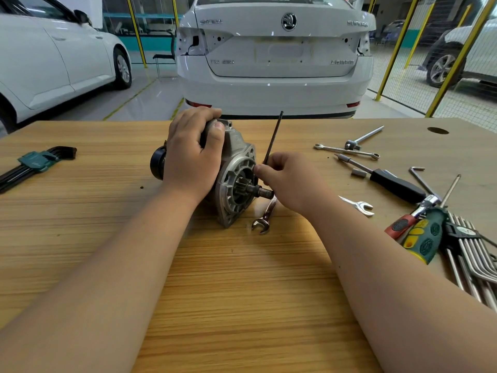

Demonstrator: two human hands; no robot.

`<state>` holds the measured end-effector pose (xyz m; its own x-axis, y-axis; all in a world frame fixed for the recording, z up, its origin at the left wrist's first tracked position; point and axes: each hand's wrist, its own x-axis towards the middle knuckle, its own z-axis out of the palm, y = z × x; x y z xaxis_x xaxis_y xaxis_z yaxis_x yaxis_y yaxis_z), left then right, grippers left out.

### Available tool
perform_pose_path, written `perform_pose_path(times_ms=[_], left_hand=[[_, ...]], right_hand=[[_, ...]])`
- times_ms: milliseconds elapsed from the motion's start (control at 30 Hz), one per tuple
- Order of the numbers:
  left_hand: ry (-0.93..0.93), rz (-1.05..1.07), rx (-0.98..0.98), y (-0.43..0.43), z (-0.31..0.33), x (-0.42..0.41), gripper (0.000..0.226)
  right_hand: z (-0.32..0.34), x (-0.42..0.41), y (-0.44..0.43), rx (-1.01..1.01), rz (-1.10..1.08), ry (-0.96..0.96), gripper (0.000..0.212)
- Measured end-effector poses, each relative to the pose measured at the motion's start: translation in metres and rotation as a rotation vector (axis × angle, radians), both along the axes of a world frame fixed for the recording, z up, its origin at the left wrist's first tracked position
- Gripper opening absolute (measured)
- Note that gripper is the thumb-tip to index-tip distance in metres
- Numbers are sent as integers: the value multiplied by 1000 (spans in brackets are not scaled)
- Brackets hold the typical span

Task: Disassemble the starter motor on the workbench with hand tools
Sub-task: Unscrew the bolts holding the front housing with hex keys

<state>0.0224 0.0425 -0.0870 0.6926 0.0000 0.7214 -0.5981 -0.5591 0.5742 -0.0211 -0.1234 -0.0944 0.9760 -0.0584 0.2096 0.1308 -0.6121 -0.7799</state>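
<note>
The starter motor (236, 170) lies on its side in the middle of the wooden workbench (242, 292), its grey flange and pinion shaft facing me and to the right. My left hand (192, 154) presses down on top of its housing and grips it. My right hand (289, 179) pinches a thin black hex key (273, 137) at the flange's right edge; the long arm of the key points up and away. The key's tip is hidden behind my fingers.
A combination wrench (265, 216) lies just in front of the motor. Right of it are an open-end wrench (359, 205), a black-handled driver (390, 181), more wrenches (347, 150), screwdrivers (422, 235) and a hex key set (473, 259). Another hex key set (35, 164) lies at the left. A white car (274, 49) stands beyond the bench.
</note>
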Motion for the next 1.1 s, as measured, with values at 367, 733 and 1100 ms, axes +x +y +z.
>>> perform_pose_path(times_ms=[367, 733, 1100], left_hand=[[19, -5, 7, 0, 1, -2, 33], [36, -11, 10, 1, 3, -4, 34], [41, -17, 11, 1, 2, -5, 35]], right_hand=[[7, -2, -4, -185, -41, -124, 10], [13, -4, -3, -385, 81, -269, 11], [17, -7, -15, -451, 171, -253, 13]])
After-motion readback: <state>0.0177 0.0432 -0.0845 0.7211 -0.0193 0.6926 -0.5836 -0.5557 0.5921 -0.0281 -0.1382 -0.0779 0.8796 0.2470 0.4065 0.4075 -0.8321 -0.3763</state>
